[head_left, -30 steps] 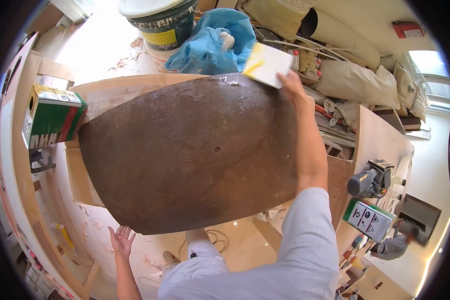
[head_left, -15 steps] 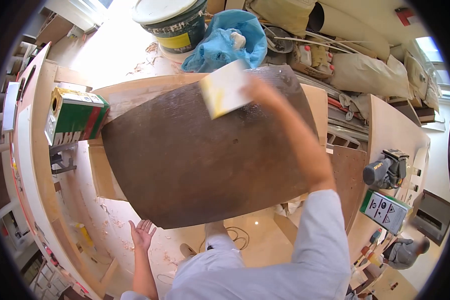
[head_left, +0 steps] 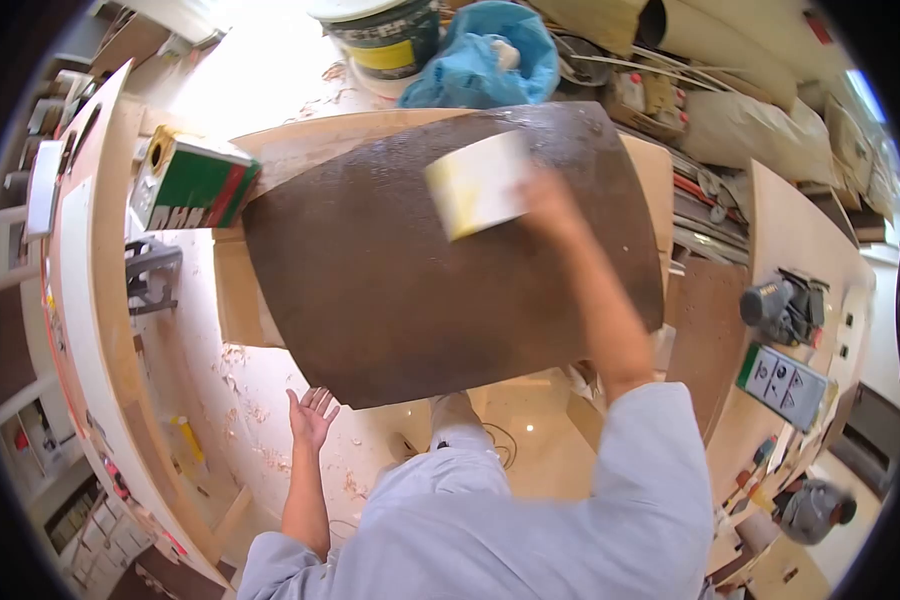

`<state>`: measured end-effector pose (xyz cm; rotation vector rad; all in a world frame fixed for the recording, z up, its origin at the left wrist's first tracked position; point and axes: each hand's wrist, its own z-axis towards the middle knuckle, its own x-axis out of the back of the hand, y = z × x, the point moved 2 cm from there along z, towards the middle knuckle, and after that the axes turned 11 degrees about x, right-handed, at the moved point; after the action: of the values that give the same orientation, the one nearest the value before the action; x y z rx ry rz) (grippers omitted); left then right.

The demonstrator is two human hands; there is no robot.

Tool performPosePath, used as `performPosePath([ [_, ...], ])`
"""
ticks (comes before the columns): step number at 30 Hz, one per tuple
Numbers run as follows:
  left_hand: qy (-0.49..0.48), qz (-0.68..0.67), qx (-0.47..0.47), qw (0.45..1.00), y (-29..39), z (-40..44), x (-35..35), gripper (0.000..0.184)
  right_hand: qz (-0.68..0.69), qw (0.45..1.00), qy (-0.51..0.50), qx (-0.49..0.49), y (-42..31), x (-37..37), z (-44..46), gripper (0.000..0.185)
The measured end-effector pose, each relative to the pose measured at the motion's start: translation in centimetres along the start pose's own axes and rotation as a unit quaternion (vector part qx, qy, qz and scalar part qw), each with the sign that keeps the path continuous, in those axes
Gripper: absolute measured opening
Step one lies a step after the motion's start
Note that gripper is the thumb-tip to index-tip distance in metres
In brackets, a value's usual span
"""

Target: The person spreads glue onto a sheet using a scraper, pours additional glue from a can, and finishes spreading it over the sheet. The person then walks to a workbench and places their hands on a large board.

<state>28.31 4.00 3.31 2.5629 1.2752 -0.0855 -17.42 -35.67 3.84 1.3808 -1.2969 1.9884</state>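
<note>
Hands: two noted, in differing states. Right hand [head_left: 545, 200]: closed on the right edge of a white plate [head_left: 478, 185], with blur over the knuckles and no clear view of each finger. Plate: held out flat over the upper middle of a large brown panel [head_left: 440, 300], stained yellow along the left margin, inside the panel's outline on all sides. Contact between plate and panel: cannot tell. Right forearm: extended across the panel's right half. Left hand [head_left: 313, 420]: unclenched, palm upward, fingers spread and pointing toward the panel, nothing grasped. Position of left hand: just beside the panel's lower left corner; touch at the fingertips, cannot tell. Panel: lying broad face up over a tan board [head_left: 648, 185], with bowed edges and a wet-looking sheen toward the far edge. Near the panel's left end: green tin [head_left: 202, 178], with brownish staining on top. Beyond the far edge: blue bag [head_left: 495, 60] next to a dark bucket [head_left: 390, 40] with a yellow label. Off to the right, well apart from both hands: grey power tool [head_left: 782, 305], with a labelled tin [head_left: 785, 388] just below.
</note>
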Motion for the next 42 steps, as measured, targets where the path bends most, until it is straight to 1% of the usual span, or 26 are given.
performPosePath([
  [1,0.0,-0.007,-0.001,1.0,-0.1,0.0,-0.2,0.087,0.297,0.953,-0.039,-0.044,-7.4,-0.7,0.4,0.023],
  [2,-0.001,-0.01,-0.001,1.0,-0.1,-0.1,0.1,0.087,0.245,0.955,-0.002,0.167,-13.4,-2.3,-0.3,0.032],
  [3,-0.005,-0.007,0.001,1.0,0.1,0.1,0.2,0.087,0.372,0.919,-0.107,0.075,-19.4,1.3,-0.6,0.039],
  [4,0.002,-0.024,0.001,1.0,0.1,0.4,0.5,0.087,0.45,0.891,-0.055,0.037,-21.3,-0.9,-1.8,0.039],
  [5,-0.002,-0.015,0.0,1.0,-0.3,0.3,0.5,0.088,0.435,0.9,-0.014,-0.02,-22.2,-0.4,-2.5,0.03],
  [7,-0.009,-0.003,-0.011,1.0,-0.2,-0.5,0.0,0.089,0.37,0.917,0.136,-0.064,-19.9,0.7,-5.4,0.021],
  [9,-0.027,0.004,-0.001,1.0,-0.1,-0.8,0.3,0.09,0.438,0.864,0.156,-0.196,-14.7,2.9,-10.2,0.019],
  [10,-0.034,0.003,0.002,0.999,0.1,-0.9,0.3,0.091,0.452,0.833,0.189,-0.256,-11.0,3.6,-13.6,0.017],
  [11,-0.046,0.003,0.01,0.999,0.3,-1.0,0.3,0.092,0.386,0.837,0.22,-0.318,-7.7,6.0,-16.9,0.019],
  [12,-0.056,0.003,0.018,0.998,0.5,-1.2,0.2,0.092,0.375,0.825,0.283,-0.315,-3.6,6.9,-21.0,0.022],
  [13,-0.064,0.002,0.027,0.998,0.7,-1.3,0.3,0.093,0.466,0.744,0.337,-0.341,1.2,6.6,-25.5,0.025],
  [14,-0.069,0.02,0.032,0.997,0.9,-1.1,0.6,0.094,0.573,0.634,0.419,-0.307,3.2,7.9,-28.2,0.026],
  [15,-0.073,0.027,0.036,0.996,1.2,-1.1,0.9,0.094,0.533,0.626,0.413,-0.391,4.6,9.2,-30.9,0.028],
  [16,-0.079,0.032,0.039,0.996,1.2,-0.9,0.9,0.094,0.501,0.636,0.407,-0.423,6.4,9.8,-33.3,0.029],
  [19,-0.079,0.047,0.043,0.995,1.0,-0.7,0.9,0.094,0.496,0.646,0.378,-0.441,10.2,9.7,-37.6,0.032],
  [22,-0.074,0.056,0.043,0.995,0.9,-0.3,0.8,0.094,0.52,0.668,0.331,-0.418,10.6,9.2,-38.2,0.034],
  [25,-0.071,0.058,0.042,0.995,0.7,-0.3,0.7,0.094,0.547,0.658,0.298,-0.423,10.0,8.9,-37.4,0.037],
  [28,-0.073,0.058,0.04,0.995,0.7,-0.2,1.3,0.094,0.533,0.654,0.32,-0.431,8.2,9.5,-37.9,0.04],
  [31,-0.042,0.043,0.018,0.998,1.1,-0.6,2.1,0.092,0.55,0.678,0.303,-0.382,6.7,7.4,-41.7,0.041],
  [33,-0.016,0.04,0.002,0.999,1.8,-0.9,2.9,0.089,0.531,0.661,0.317,-0.426,2.8,6.5,-44.1,0.041],
  [34,-0.001,0.037,-0.01,0.999,2.6,-1.3,3.1,0.087,0.548,0.641,0.329,-0.425,3.7,3.5,-47.3,0.041],
  [35,-0.014,0.035,-0.016,0.999,3.5,-1.5,4.0,0.084,0.573,0.619,0.337,-0.419,0.7,3.8,-47.3,0.041],
  [36,-0.025,0.059,-0.023,0.998,4.4,-1.4,4.2,0.084,0.58,0.61,0.341,-0.418,0.5,2.3,-49.0,0.041],
  [37,-0.029,0.116,-0.029,0.992,5.6,-1.5,4.7,0.085,0.601,0.589,0.34,-0.419,-0.3,1.3,-49.8,0.04],
  [39,0.021,0.184,-0.035,0.982,7.4,-2.0,4.0,0.095,0.604,0.578,0.352,-0.421,-1.3,1.1,-50.2,0.038],
  [42,0.035,0.219,-0.049,0.974,8.9,-2.9,2.6,0.099,0.573,0.578,0.373,-0.446,-1.7,1.7,-49.7,0.036],
])
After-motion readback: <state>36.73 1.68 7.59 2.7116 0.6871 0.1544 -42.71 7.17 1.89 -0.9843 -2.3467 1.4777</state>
